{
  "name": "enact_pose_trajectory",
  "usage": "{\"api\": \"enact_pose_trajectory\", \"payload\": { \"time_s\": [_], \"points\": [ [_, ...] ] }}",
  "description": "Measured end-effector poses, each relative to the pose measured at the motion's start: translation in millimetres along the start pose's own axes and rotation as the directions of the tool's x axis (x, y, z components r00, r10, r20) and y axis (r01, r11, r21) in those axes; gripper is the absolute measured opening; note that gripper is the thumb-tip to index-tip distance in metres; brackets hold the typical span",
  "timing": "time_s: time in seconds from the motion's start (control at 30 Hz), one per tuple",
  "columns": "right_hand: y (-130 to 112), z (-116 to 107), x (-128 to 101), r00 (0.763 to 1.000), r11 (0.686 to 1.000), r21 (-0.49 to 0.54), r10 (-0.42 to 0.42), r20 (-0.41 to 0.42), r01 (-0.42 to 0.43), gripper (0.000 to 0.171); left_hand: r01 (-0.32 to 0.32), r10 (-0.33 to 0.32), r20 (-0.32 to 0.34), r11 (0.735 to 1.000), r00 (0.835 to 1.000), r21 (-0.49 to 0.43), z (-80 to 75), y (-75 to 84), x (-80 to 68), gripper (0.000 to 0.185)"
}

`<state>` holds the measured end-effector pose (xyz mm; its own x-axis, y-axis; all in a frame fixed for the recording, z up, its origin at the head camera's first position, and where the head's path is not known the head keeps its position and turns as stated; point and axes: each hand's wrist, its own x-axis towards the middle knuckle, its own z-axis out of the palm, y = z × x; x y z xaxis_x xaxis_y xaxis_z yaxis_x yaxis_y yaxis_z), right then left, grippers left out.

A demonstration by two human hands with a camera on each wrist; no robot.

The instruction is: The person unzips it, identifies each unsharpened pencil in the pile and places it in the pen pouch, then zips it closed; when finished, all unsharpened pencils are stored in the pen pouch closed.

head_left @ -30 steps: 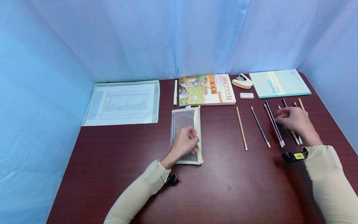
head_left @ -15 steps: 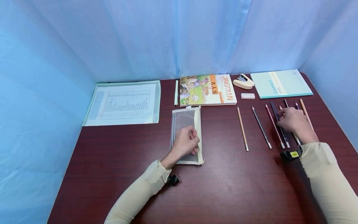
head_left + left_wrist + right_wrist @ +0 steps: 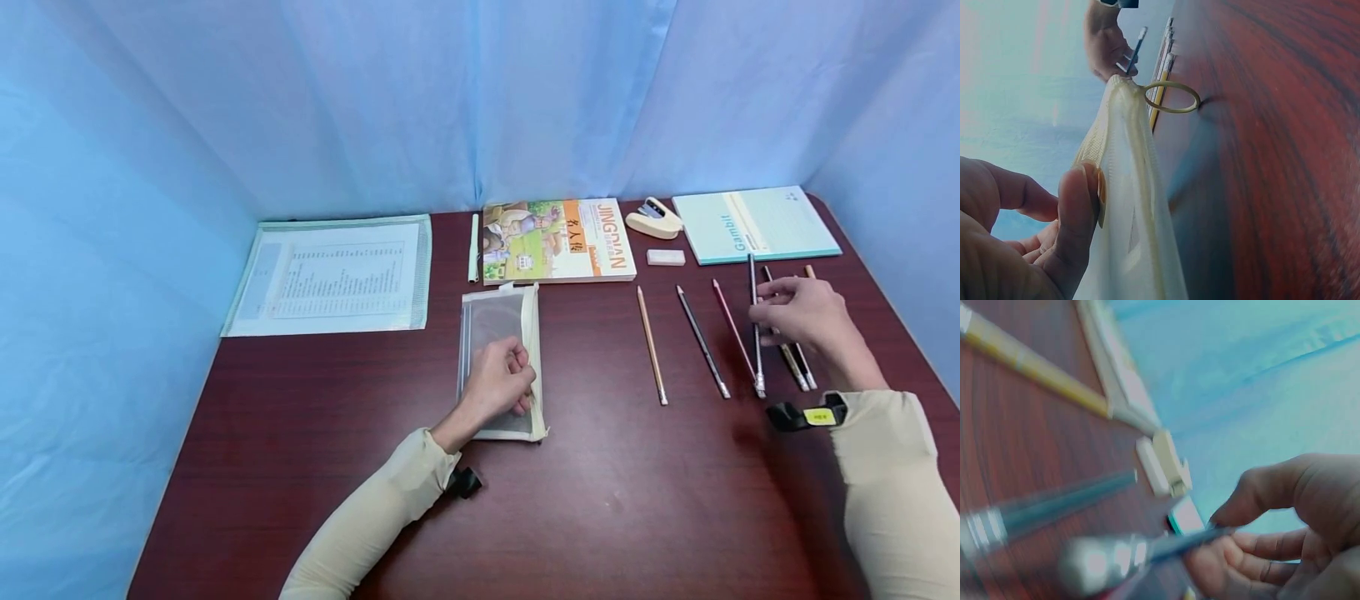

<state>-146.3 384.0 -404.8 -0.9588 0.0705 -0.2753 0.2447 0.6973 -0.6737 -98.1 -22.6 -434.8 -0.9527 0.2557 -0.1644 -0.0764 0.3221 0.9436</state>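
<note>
Right hand pinches a dark pencil, fingers clamped on it, at the table's 2 o'clock near the right edge. Left hand pinches the pouch edge at centre. Bare wood at 6 o'clock.

The right hand has lifted a dark pencil off the table.

A document sleeve is being seen at ten o'clock on the table; a picture book, stapler, eraser and notebook are lying toward one o'clock
</note>
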Motion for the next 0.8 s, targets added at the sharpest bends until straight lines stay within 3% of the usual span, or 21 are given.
{"api": "enact_pose_trajectory", "payload": {
  "time_s": [0.07, 0.1, 0.2, 0.3, 0.37, 0.57, 0.7, 0.8],
  "points": [
    [-3, 9, -1, 0.999, 0.983, 0.184, -0.013, 0.047, 0.004, 0.037, -0.001, 0.001, 0.001, 1.000, 1.000, -0.003, -0.2, -0.1, 0.0, 0.006],
    [-5, 15, -1, 0.997, 0.956, 0.295, -0.030, 0.077, 0.006, 0.030, -0.002, 0.002, 0.001, 1.000, 1.000, -0.004, -0.3, -0.2, 0.2, 0.006],
    [-15, 36, -3, 0.981, 0.851, 0.526, -0.106, 0.163, 0.005, 0.019, -0.002, 0.002, 0.002, 1.000, 1.000, -0.007, -0.9, 0.1, 0.3, 0.006],
    [-32, 61, -5, 0.952, 0.749, 0.661, -0.165, 0.257, -0.048, 0.022, -0.003, 0.003, 0.004, 1.000, 1.000, -0.010, -1.4, 0.4, 0.4, 0.006],
    [-46, 78, -6, 0.931, 0.751, 0.656, -0.188, 0.314, -0.070, 0.024, -0.007, 0.007, 0.004, 1.000, 1.000, -0.009, -1.5, 0.1, 0.8, 0.006],
    [-84, 132, -4, 0.860, 0.790, 0.601, -0.221, 0.460, -0.119, 0.057, -0.010, 0.010, 0.005, 1.000, 1.000, -0.016, -1.1, -0.4, 1.3, 0.007],
    [-100, 161, 2, 0.811, 0.800, 0.578, -0.227, 0.540, -0.161, 0.058, -0.006, 0.006, 0.003, 1.000, 1.000, -0.013, -1.0, 0.0, 0.6, 0.008],
    [-109, 176, 6, 0.792, 0.804, 0.567, -0.226, 0.567, -0.176, 0.058, -0.006, 0.006, 0.003, 1.000, 1.000, -0.004, -1.1, 0.8, 0.0, 0.008]
  ]
}}
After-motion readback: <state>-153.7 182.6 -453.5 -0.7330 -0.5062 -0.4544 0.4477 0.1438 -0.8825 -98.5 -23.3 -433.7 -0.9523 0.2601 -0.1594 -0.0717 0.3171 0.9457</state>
